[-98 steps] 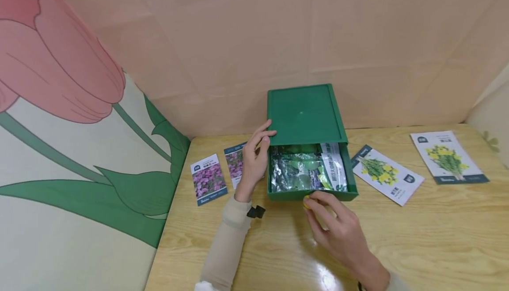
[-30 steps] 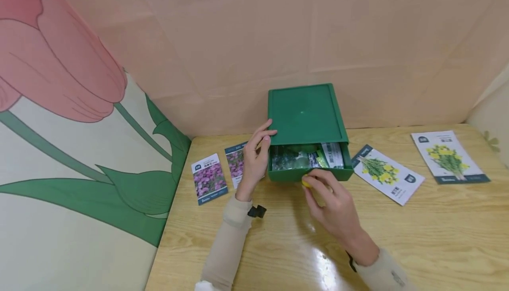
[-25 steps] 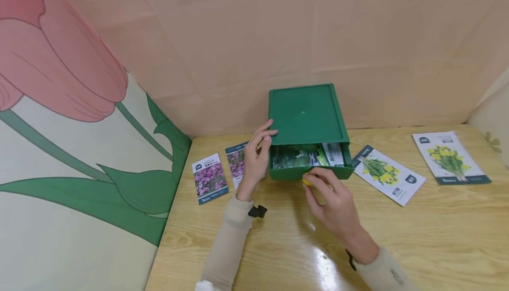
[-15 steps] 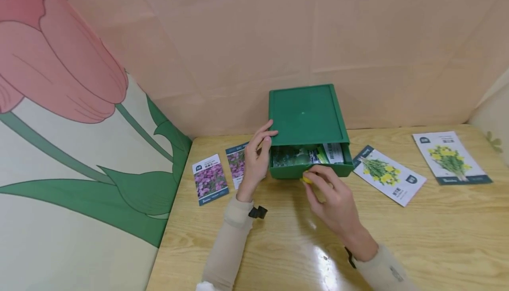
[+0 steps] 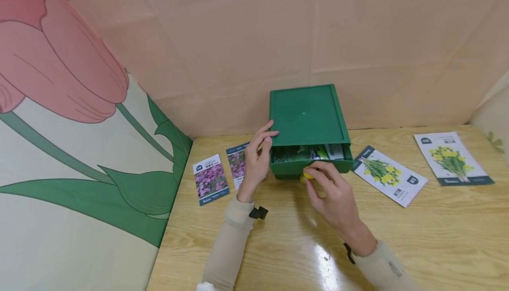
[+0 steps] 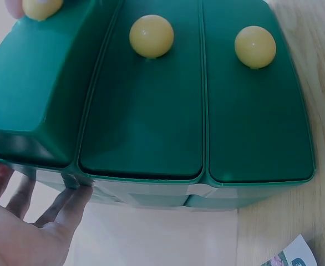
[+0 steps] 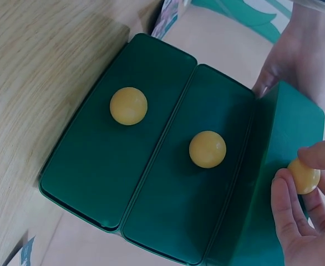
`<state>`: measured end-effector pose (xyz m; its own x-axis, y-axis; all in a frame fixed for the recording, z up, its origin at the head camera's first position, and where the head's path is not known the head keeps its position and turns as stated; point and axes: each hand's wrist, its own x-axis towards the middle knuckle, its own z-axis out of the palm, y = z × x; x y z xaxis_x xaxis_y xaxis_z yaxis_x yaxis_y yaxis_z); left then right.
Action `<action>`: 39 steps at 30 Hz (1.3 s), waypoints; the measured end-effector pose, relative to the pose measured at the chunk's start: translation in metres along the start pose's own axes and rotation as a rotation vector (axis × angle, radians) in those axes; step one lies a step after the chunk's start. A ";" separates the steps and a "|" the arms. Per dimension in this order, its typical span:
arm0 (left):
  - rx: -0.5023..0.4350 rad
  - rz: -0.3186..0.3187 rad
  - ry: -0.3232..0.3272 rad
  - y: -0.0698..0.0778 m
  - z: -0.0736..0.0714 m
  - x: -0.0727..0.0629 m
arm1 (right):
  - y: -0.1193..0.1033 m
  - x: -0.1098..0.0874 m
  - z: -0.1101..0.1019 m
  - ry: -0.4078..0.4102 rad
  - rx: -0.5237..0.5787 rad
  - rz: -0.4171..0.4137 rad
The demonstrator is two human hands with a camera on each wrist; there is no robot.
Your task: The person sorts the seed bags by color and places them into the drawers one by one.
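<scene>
A green three-drawer storage box (image 5: 304, 114) stands against the back wall. Its top drawer (image 5: 288, 168) juts out partway, and glossy seed packets (image 5: 298, 153) lie inside. My right hand (image 5: 338, 198) pinches that drawer's yellow knob (image 7: 305, 176) between thumb and fingers. At the box's left side, my left hand (image 5: 256, 160) presses extended fingers near the top edge; the left wrist view shows its fingers (image 6: 68, 213) against the side wall. The middle drawer (image 6: 146, 116) and bottom drawer (image 6: 257, 122) sit pushed in, each with a round yellow knob.
A purple-flower seed packet (image 5: 210, 179) lies on the wooden table (image 5: 286, 247) at left. Another purple packet (image 5: 237, 166) is partly hidden behind my left hand. Two yellow-flower packets, one near (image 5: 391, 175) and one farther right (image 5: 453, 158), lie right of the box.
The top drawer has slid farther into the box, hiding more of the packets inside. My right hand has moved forward with its knob; my left hand stays at the box's side.
</scene>
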<state>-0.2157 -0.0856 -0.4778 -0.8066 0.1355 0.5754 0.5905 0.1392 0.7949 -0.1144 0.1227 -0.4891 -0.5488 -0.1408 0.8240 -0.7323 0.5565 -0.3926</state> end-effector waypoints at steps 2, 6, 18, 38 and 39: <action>0.001 0.003 -0.001 0.000 0.000 0.000 | 0.001 0.001 0.000 -0.002 -0.001 0.004; -0.002 0.007 -0.002 0.000 0.000 0.000 | 0.002 0.002 0.001 -0.003 -0.004 0.011; -0.013 0.001 -0.003 0.000 0.001 -0.001 | 0.004 0.005 0.002 -0.007 -0.033 0.043; -0.008 -0.016 0.014 0.002 0.004 0.000 | 0.013 0.014 0.006 -0.009 -0.042 0.041; -0.007 -0.018 0.015 0.002 0.003 -0.001 | 0.013 0.014 0.007 -0.008 -0.040 0.042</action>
<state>-0.2141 -0.0824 -0.4775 -0.8172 0.1179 0.5642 0.5761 0.1349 0.8062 -0.1348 0.1225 -0.4853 -0.5820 -0.1231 0.8038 -0.6919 0.5943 -0.4100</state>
